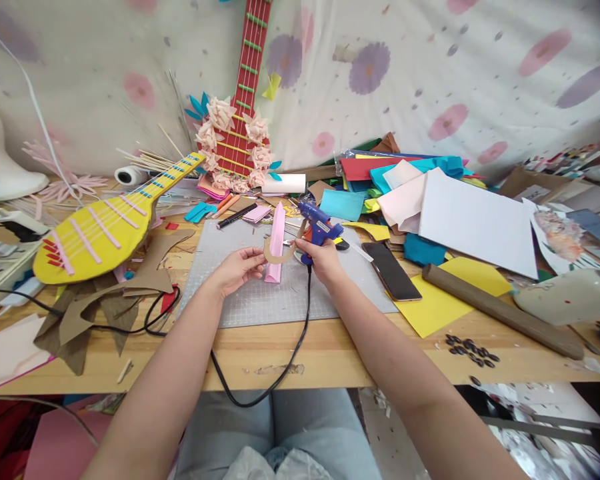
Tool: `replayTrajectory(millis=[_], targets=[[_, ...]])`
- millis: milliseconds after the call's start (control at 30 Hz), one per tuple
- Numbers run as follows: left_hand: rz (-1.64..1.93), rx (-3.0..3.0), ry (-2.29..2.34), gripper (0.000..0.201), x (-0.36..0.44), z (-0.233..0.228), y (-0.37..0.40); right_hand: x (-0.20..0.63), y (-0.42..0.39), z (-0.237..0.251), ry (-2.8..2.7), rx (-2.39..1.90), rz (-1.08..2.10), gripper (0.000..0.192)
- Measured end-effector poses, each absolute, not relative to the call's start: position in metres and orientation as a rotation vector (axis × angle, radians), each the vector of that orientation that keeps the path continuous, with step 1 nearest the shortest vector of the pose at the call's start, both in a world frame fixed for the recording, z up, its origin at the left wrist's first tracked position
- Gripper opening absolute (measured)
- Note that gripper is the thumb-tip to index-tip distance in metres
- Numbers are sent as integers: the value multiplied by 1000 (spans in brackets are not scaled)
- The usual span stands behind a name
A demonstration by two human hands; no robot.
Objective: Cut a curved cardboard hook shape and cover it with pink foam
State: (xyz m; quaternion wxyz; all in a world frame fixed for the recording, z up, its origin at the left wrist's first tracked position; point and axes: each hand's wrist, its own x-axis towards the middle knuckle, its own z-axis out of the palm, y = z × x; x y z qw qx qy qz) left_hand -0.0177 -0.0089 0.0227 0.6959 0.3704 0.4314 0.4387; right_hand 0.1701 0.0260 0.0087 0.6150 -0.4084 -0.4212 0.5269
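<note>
A curved strip of brown cardboard [272,257] is pinched at its left end by my left hand [244,268]. My right hand [323,259] is wrapped round a blue hot glue gun [321,225], and its fingertips are by the strip's right end; whether they also grip it I cannot tell. Behind the strip a folded pink paper piece [279,230] lies lengthwise on the grey cutting mat [210,293]. From the glue gun a black cord [305,327] loops down over the table's front edge.
A yellow paper lute [97,233] lies at left, and a red paper guitar [240,143] leans on the back curtain. Cardboard scraps [90,307] sit front left. To the right are a phone [393,272], a brown roll [500,310], a white board [480,220] and small dark beads [473,350].
</note>
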Motion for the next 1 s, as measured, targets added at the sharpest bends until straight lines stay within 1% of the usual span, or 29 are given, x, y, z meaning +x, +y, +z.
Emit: replayTrajectory(millis=[133, 300, 400, 567, 767, 1000], targets=[[1023, 827, 877, 18, -18, 22, -8, 177, 30, 8, -908, -915, 1207, 33], [1148, 798, 805, 16, -17, 23, -7, 180, 31, 9, -879, -872, 1243, 33], [1200, 765, 768, 20, -18, 25, -7, 179, 30, 8, -897, -874, 1237, 33], [1136, 756, 745, 28, -20, 27, -9, 178, 29, 7, -921, -891, 1241, 34], [1049, 769, 670, 23, -17, 32, -13, 178, 29, 8, -929, -878, 1246, 33], [1095, 869, 655, 19, -18, 31, -13, 180, 29, 8, -923, -862, 1247, 35]])
